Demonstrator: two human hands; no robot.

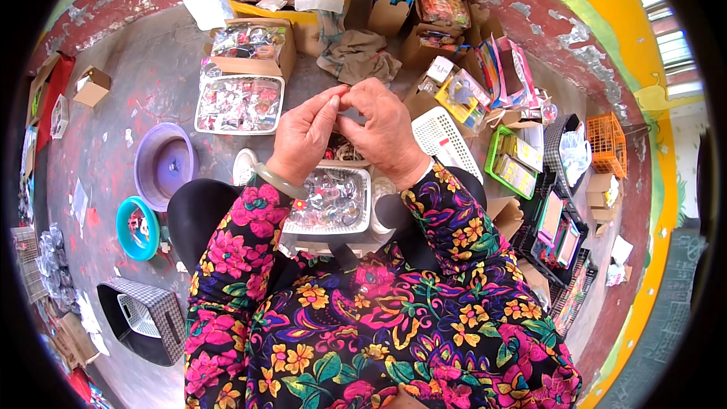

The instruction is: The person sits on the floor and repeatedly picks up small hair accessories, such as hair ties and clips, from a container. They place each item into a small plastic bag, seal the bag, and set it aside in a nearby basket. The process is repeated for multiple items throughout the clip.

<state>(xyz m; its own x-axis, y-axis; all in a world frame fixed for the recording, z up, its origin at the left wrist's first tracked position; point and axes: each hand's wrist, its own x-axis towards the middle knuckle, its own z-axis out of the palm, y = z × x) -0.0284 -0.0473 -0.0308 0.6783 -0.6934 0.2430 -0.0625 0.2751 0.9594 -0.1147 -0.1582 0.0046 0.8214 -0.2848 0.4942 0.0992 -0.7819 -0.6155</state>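
My left hand and my right hand are raised together in front of me, fingertips pinched and meeting. Whatever they hold between them is too small or too hidden to make out. A pale bangle circles my left wrist. Beneath my hands, a white basket filled with small clear-wrapped items sits between my knees. Just beyond it, partly covered by my hands, is a container with dark, brownish small items. To the left stands another white basket of small packaged pieces.
At left are a purple basin, a teal basin and a checked bin. Cardboard boxes of packaged goods line the far wall. On the right stand an empty-looking white basket, a green basket and an orange crate.
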